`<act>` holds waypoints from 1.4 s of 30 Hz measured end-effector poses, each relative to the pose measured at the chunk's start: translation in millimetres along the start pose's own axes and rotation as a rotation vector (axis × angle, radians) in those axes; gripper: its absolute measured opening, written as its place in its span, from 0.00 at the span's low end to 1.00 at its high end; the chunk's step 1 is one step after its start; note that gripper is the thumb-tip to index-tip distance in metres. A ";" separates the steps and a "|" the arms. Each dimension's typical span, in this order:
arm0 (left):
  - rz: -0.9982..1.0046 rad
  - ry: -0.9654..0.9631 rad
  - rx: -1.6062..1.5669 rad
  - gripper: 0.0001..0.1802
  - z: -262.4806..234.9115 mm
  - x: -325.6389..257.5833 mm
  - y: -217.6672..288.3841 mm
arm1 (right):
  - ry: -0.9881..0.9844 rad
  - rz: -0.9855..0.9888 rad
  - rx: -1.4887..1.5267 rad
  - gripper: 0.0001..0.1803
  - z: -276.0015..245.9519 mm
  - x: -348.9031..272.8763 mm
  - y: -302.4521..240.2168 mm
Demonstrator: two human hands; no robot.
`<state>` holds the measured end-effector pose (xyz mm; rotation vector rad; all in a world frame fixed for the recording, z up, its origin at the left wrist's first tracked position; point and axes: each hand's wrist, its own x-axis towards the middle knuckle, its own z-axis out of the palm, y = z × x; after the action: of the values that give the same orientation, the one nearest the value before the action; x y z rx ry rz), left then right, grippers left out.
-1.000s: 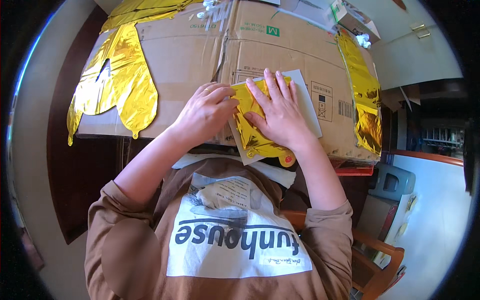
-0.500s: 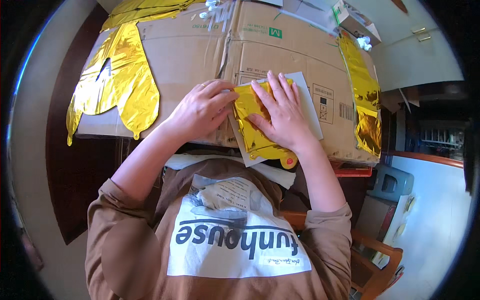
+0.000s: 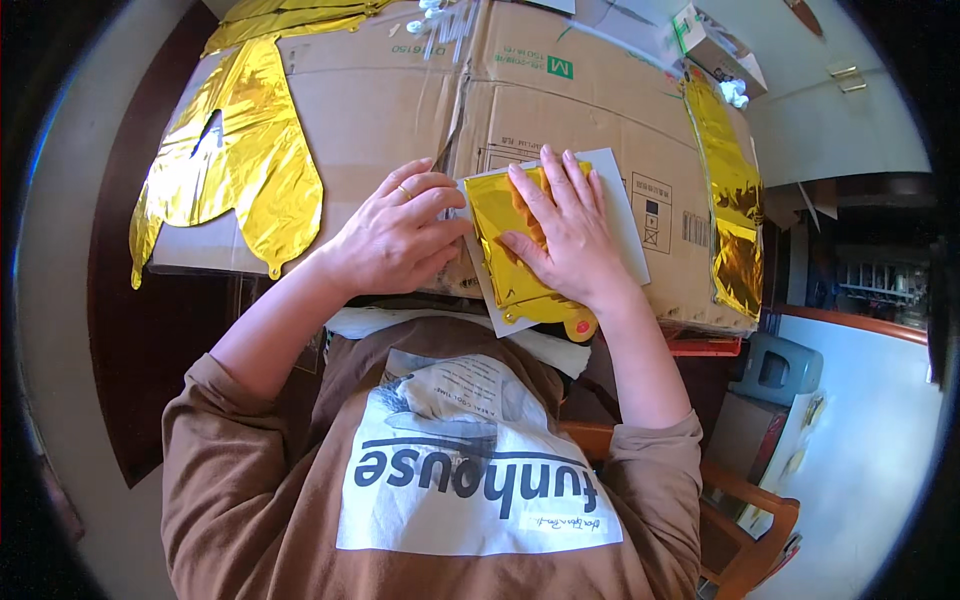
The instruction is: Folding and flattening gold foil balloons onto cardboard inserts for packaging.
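A folded gold foil balloon (image 3: 512, 265) lies on a white card (image 3: 625, 215), which rests slightly askew at the cardboard's near edge. My right hand (image 3: 572, 225) is spread flat on top of the foil, fingers pointing away from me. A rounded flap with a red dot (image 3: 583, 327) sticks out at the bundle's near corner. Just left of the bundle, my left hand (image 3: 405, 225) is loosely bent with its fingers apart; nothing shows in it. Its fingertips are close to the foil's left edge, and I cannot tell whether they touch.
Flattened cardboard (image 3: 370, 120) covers the work surface. An unfolded gold foil balloon (image 3: 265, 130) drapes over its left side, with more gold foil (image 3: 300, 22) at the far left. A gold foil strip (image 3: 735, 190) lies along the right edge. A small box (image 3: 715, 45) stands at the far right.
My left hand has drawn back slightly to the left from the foil bundle's upper left corner, its fingers rearranged. My right hand stays flat on the bundle.
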<state>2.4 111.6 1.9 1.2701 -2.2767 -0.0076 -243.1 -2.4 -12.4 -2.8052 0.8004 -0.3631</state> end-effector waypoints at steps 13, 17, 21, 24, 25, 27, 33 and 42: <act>-0.143 0.068 -0.139 0.18 -0.1 2.1 -0.4 | 0.142 -0.001 0.092 0.33 -11.5 -2.2 5.4; -0.528 0.044 -0.238 0.19 5.0 30.0 6.3 | 0.189 0.133 0.216 0.23 -30.6 -2.4 27.3; -0.694 -0.160 -0.211 0.25 4.8 69.2 3.3 | 0.018 0.350 0.494 0.20 -58.3 15.0 66.4; -0.695 -0.312 -0.191 0.26 5.9 83.4 0.4 | -0.162 0.309 0.601 0.21 -58.6 31.8 100.0; -0.702 -0.373 -0.192 0.26 4.4 87.0 0.2 | -0.239 0.321 0.610 0.22 -61.0 37.2 103.7; -0.694 -0.356 -0.179 0.26 6.3 84.6 -1.2 | -0.322 0.256 0.539 0.24 -63.0 50.1 100.7; -0.686 -0.373 -0.190 0.25 3.3 88.2 1.4 | -0.579 0.252 0.353 0.24 -77.6 80.9 87.6; -0.676 -0.321 -0.204 0.24 6.9 80.0 1.6 | -0.526 0.197 0.382 0.20 -81.1 84.5 82.8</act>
<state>-35.4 47.4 31.8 1.9614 -1.9034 -0.7061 -237.5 -127.0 58.4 -2.2795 0.7701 0.2274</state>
